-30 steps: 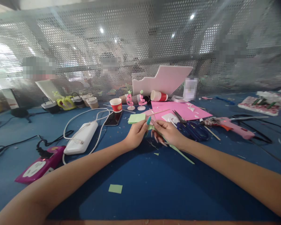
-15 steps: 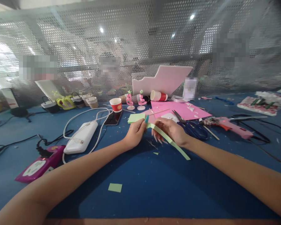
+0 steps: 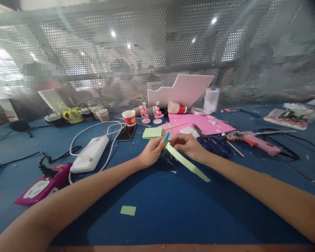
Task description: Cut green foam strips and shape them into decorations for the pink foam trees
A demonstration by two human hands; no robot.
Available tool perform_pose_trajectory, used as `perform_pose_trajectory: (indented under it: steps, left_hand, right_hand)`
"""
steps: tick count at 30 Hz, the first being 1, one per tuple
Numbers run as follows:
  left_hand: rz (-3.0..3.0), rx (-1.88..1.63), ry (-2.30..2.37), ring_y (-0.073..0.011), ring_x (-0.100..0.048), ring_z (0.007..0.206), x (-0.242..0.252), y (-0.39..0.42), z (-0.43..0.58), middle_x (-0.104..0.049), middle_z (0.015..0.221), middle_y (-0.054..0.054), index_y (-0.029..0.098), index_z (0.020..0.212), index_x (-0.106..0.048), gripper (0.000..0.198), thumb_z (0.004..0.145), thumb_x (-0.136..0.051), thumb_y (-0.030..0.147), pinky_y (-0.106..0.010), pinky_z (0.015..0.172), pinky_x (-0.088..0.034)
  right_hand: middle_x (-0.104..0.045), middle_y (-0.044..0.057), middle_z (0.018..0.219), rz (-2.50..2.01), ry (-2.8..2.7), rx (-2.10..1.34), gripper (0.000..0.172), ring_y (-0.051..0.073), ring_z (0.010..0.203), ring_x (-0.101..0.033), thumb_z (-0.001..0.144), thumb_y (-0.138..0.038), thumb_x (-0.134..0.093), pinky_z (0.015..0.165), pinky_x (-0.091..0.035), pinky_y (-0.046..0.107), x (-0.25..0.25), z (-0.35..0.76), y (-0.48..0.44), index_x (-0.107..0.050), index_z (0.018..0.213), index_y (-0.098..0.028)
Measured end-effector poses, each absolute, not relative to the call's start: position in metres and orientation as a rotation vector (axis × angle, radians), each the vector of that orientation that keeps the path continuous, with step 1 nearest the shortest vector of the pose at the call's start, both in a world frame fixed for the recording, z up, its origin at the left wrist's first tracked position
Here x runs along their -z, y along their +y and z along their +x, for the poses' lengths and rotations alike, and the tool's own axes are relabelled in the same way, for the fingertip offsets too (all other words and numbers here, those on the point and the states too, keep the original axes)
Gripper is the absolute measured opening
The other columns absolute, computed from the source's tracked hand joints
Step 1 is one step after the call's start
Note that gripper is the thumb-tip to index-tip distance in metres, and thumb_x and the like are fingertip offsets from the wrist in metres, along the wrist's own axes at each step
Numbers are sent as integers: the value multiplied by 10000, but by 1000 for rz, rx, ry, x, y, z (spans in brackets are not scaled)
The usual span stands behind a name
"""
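A long, narrow strip of light green paper (image 3: 185, 162) slopes down to the right from between my hands. My left hand (image 3: 153, 151) pinches its upper end between thumb and fingers. Beside it, the bent fingers of my right hand (image 3: 189, 147) close at the same end of the strip, fingertips partly hidden. Just behind my left hand lies a green paper piece (image 3: 152, 132). A small green paper rectangle (image 3: 128, 210) rests nearer to me, and tiny scraps are scattered under the hands.
Scissors with dark blue handles (image 3: 215, 145) and a pink glue gun (image 3: 259, 141) lie to the right. Pink paper sheets (image 3: 199, 122), a red paper cup (image 3: 129, 118) and a phone (image 3: 126, 133) sit behind. At left are a white power bank (image 3: 90, 154) and a purple power strip (image 3: 43, 185).
My right hand has moved in closer to my left, its fingers now curled at the strip's upper end. The strip has turned and its free end dropped slightly.
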State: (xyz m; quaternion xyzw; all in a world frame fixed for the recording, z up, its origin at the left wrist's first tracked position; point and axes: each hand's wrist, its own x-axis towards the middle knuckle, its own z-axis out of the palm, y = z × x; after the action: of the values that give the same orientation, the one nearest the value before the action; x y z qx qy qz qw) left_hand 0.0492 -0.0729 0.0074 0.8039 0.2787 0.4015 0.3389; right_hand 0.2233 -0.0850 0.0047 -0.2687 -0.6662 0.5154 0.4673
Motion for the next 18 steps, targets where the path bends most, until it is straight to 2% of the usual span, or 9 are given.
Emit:
perform_pose_trajectory:
  steps: [6,11,18]
  left_hand:
    - [2171,-937,647,-101,-382,587,-9,-75,48,-439,626,8,153,702,-469,442,891,-329,527,-242,558,-327]
    - [2268,-910,636,-121,-429,613,-11,-78,45,-504,645,-19,140,703,-511,460,888,-339,525,-256,579,-354]
    - [2280,-887,706,-130,-498,631,-12,-81,44,-570,666,-30,132,693,-532,448,907,-335,473,-258,608,-368]
  right_hand:
    - [-618,-25,570,-657,-1608,-1321,244,79,452,-535,615,-339,-789,439,-442,204,-5,221,-87,-618,659,-170]
    - [-624,-21,548,-692,-1642,-1373,283,76,434,-536,575,-358,-808,402,-424,188,-9,222,-89,-623,645,-156]
    - [-677,15,623,-745,-1763,-1414,275,82,430,-565,638,-376,-772,359,-406,176,-16,226,-90,-661,721,-139]
